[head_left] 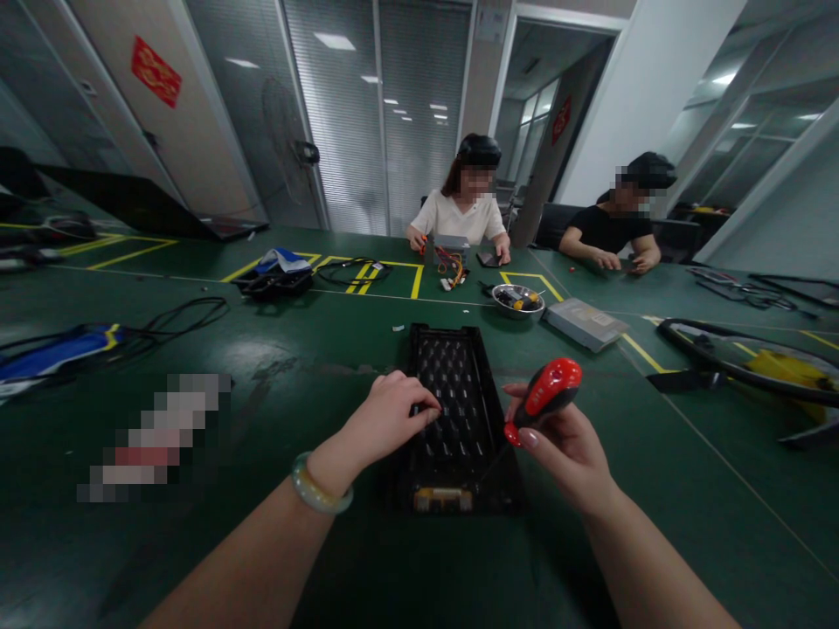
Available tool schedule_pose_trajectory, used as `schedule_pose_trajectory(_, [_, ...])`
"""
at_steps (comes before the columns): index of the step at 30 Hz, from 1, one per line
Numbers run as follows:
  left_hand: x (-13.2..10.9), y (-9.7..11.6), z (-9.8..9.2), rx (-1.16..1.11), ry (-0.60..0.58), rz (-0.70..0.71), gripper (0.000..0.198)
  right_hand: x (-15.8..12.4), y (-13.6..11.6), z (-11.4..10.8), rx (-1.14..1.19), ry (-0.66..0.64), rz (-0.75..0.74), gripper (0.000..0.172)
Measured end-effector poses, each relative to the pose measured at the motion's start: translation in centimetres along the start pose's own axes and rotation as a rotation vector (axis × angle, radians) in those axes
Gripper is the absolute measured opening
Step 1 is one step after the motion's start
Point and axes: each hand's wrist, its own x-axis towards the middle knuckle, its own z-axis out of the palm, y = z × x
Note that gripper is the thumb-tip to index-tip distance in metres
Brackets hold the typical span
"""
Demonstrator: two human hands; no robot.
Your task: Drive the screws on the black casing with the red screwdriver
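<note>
A long black rectangular case (481,411) lies in front of me, its inside lined with rows of small shiny shapes. A yellowish-brown part (443,500) sits at its near end. My left hand (393,412) is over the left side of the case, thumb and forefinger pinched together; what they hold, if anything, cannot be made out. My right hand (570,445) is at the right side, closed around a red and black screwdriver (554,384). Its handle leans up to the right, and the shaft, hard to see, points down toward the case.
Beyond the case stand a metal bowl (517,301) of small parts and a flat grey box (585,324). Cables and a black-framed item (740,341) lie right; a blue and white item (62,349) lies left. Two people (467,205) sit across the green table (315,349).
</note>
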Motion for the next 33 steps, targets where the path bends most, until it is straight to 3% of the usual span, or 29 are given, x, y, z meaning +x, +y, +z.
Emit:
schedule_pose_trajectory(5, [0.1,0.1,0.1,0.014,0.01,-0.003,0.017,0.0,0.0,0.1,0.022,0.026,0.003,0.032])
schedule_pose_trajectory(15, [0.1,0.4,-0.1,0.042,0.029,-0.023,0.016,-0.1,0.2,0.4,-0.057,-0.085,0.036,0.04])
schedule_pose_trajectory(25, [0.0,0.4,0.0,0.005,0.038,-0.002,0.016,0.0,0.2,0.4,-0.009,-0.048,0.043,0.036])
schedule_pose_trajectory(33, [-0.1,1.2,0.0,-0.074,-0.038,0.105,0.013,0.3,-0.1,0.2,0.065,0.044,0.022,0.037])
